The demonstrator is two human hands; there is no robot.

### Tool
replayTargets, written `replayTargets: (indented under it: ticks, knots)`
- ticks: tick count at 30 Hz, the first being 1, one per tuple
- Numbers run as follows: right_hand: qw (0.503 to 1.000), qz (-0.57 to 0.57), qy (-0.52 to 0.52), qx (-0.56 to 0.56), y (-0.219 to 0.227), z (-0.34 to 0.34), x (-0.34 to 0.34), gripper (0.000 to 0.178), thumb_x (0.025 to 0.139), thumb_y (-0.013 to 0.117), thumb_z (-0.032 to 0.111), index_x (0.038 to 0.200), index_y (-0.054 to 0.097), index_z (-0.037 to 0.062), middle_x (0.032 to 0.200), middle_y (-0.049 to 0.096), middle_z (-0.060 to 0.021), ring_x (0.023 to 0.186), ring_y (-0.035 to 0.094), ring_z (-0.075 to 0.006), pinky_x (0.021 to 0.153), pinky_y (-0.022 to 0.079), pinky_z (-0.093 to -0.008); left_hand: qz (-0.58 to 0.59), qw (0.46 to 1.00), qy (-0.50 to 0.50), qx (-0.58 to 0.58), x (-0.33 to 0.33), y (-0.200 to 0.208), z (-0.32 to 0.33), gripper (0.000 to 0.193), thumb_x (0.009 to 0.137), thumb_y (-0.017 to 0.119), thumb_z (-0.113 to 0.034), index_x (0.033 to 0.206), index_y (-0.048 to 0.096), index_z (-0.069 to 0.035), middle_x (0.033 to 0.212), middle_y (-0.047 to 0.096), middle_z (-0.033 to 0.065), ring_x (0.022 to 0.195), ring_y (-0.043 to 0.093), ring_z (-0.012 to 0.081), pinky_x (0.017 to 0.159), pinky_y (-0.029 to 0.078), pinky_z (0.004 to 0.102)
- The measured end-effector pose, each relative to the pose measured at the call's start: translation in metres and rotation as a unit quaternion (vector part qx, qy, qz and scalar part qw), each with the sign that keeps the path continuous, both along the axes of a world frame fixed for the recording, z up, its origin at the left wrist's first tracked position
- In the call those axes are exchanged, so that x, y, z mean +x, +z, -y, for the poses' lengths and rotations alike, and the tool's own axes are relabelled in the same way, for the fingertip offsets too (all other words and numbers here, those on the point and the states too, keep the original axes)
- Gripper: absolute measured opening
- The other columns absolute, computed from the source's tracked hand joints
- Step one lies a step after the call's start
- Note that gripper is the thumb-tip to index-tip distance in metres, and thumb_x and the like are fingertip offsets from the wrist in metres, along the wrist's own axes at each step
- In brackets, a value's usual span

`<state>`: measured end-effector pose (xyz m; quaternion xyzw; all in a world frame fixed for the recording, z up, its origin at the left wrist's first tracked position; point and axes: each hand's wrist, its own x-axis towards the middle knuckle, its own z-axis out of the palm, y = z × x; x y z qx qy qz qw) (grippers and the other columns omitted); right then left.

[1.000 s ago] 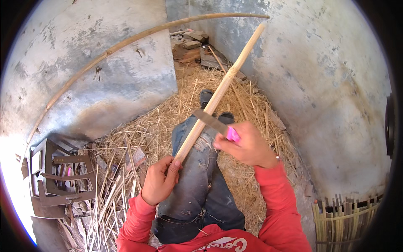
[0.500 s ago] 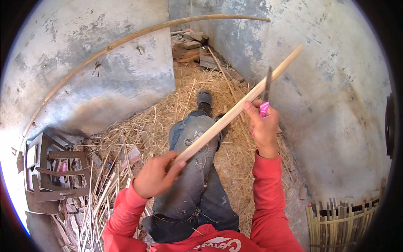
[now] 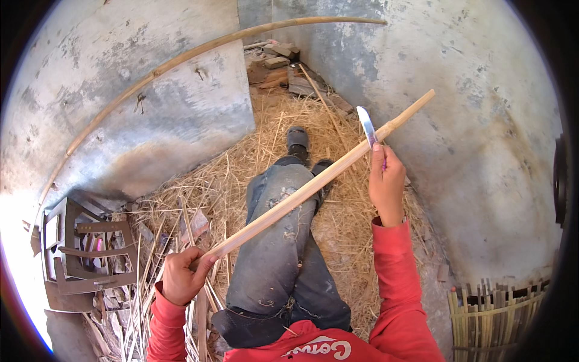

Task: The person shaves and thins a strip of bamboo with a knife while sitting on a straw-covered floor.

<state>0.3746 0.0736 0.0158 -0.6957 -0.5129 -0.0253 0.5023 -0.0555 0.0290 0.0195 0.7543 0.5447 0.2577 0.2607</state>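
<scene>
A long pale strip of split bamboo [image 3: 301,194] slants across my thighs, its far end raised to the right. Its near lower end sits in the closed grip of my left hand [image 3: 184,274]. A knife [image 3: 367,125] is held in my right hand [image 3: 387,181], fingers wrapped round its handle. The blade stands up against the strip, crossing it near a node toward the far end. Most of the knife's handle is hidden by my fingers.
Straw-like shavings [image 3: 344,241] cover the floor around my legs. Several thin strips [image 3: 142,295] lie at left beside a dark broken wooden frame [image 3: 99,250]. A long curved pole [image 3: 181,57] leans along the wall. A slatted bamboo piece [image 3: 497,320] stands lower right.
My left hand has drawn the strip's near end down and left. The knife has swung over, its blade now tipped left with the bright face showing; my right hand shifted slightly right and down.
</scene>
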Motion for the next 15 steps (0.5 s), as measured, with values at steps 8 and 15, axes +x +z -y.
replayTargets:
  ticks: [8, 15]
  knots:
    - [0.989, 0.058, 0.115, -0.070, -0.002, 0.020, -0.060, 0.037, 0.109, 0.056, 0.028, 0.081, 0.056, 0.0038, 0.058, 0.055, -0.0218, 0.050, 0.058, -0.0436, 0.046, 0.041, -0.0501, 0.012, 0.999, -0.004, 0.049, 0.006, -0.021, 0.005, 0.031, 0.093, 0.081, -0.025, 0.079, 0.071, 0.001, 0.052, 0.054, 0.0112, 0.043, 0.053, 0.0216, 0.046, 0.040, 0.0344]
    - [0.980, 0.038, 0.183, -0.061, -0.011, 0.041, -0.083, 0.038, 0.109, 0.057, 0.029, 0.079, 0.055, 0.0052, 0.058, 0.056, -0.0187, 0.049, 0.058, -0.0415, 0.046, 0.041, -0.0486, 0.017, 0.999, 0.031, 0.028, 0.011, -0.031, 0.016, 0.028, 0.092, 0.083, -0.021, 0.081, 0.071, 0.001, 0.053, 0.056, 0.0110, 0.044, 0.055, 0.0221, 0.047, 0.041, 0.0336]
